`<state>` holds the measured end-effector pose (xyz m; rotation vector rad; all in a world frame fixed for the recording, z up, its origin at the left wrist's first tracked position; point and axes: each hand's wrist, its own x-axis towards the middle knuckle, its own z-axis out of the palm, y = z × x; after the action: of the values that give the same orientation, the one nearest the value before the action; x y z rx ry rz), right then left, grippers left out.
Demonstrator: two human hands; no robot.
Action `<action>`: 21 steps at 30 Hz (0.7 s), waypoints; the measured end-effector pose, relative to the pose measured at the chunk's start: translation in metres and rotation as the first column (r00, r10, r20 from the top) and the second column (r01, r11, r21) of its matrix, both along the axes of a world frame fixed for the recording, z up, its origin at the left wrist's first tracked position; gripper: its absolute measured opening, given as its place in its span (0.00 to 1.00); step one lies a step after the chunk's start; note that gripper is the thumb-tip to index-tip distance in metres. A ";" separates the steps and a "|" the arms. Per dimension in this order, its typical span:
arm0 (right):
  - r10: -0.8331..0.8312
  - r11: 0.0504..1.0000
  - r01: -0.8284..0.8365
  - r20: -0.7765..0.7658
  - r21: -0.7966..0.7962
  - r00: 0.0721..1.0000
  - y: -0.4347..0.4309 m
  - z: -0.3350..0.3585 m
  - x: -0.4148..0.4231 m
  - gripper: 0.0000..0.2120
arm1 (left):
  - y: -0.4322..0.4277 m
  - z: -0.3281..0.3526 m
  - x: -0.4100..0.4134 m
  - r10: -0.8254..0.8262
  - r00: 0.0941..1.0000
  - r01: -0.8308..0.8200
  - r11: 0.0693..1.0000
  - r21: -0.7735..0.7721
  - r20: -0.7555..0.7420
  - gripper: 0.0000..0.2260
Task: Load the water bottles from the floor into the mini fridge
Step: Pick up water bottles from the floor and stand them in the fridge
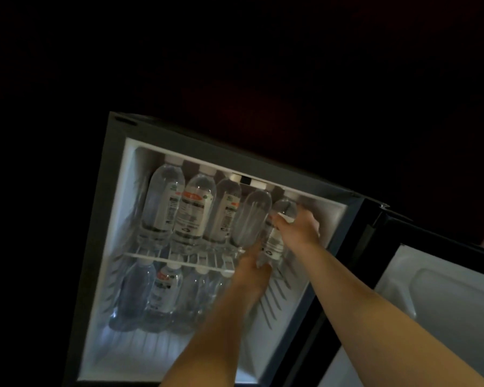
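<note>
Tightly packed wire shelf (162, 259), right hand (299, 226) gripping end bottle (275, 243), left hand (252, 268) blurred beneath, grip unclear.

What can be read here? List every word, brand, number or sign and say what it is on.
Nothing can be read.
Top shelf bottles: labels with red and green marks, print too blurred.
Held bottle: label too blurred.
Lower shelf bottle: label too blurred.

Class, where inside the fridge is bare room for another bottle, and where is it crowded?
Free: lower compartment's right side, between the lower bottles and right wall. Crowded: upper shelf, filled across; right hand grips the last bottle.
</note>
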<state>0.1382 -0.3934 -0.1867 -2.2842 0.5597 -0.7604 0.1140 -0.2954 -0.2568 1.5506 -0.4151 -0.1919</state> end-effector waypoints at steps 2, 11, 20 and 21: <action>-0.002 1.000 0.002 -0.072 0.000 0.997 -0.003 0.006 0.009 0.25 | -0.001 0.000 0.002 -0.021 1.000 0.021 1.000 0.012 -0.006 0.24; -0.035 0.992 0.010 -0.201 -0.123 0.979 -0.014 0.006 0.019 0.29 | -0.021 -0.019 0.017 0.002 1.000 -0.002 0.999 0.038 -0.013 0.27; -0.032 0.984 0.005 -0.150 -0.177 0.988 -0.019 0.000 0.029 0.25 | -0.036 -0.026 0.018 -0.016 0.998 0.013 0.999 -0.053 -0.060 0.27; -0.034 0.983 0.009 -0.132 -0.182 0.991 -0.018 -0.001 0.030 0.26 | -0.037 -0.027 0.019 -0.011 0.999 0.009 0.999 -0.039 -0.051 0.27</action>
<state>0.1685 -0.4117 -0.1877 -2.5156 0.5990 -0.6951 0.1326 -0.3328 -0.2835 1.5023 -0.3836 -0.2296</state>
